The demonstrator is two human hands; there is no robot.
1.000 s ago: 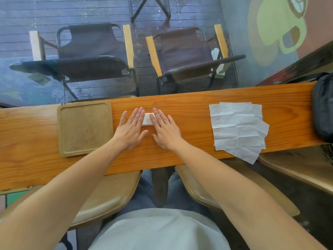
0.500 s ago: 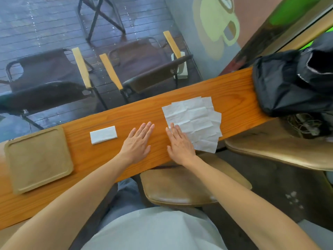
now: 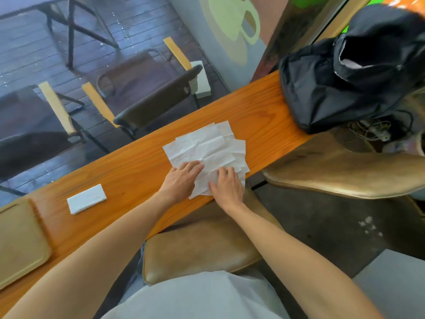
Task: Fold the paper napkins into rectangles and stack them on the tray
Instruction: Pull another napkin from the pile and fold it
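Both hands down on the pile of unfolded napkins (image 3: 207, 148), approx. centre of the wooden counter (image 3: 138, 166). Left hand (image 3: 181, 179) lies on the pile's near-left corner, fingers fairly straight & close together, pointing to 2 o'clock, flat on the paper. Right hand (image 3: 227, 186) just beside it at 3 o'clock, fingers curled on the near edge of the top sheet, paper rumpled under them; can't tell if it actually pinches a sheet or only presses. Sheets are creased, fanned out, near corner hanging over the counter's edge.

One folded napkin (image 3: 87, 199), a neat white rectangle, lies alone on the counter at 9 o'clock from the hands, well apart from them. Wooden tray (image 3: 20, 240) further on at 8 o'clock, partly out of view. Black bag (image 3: 340, 88) on the counter's end at 2 o'clock. Tan stool (image 3: 202, 247) under the arms, 6 o'clock.
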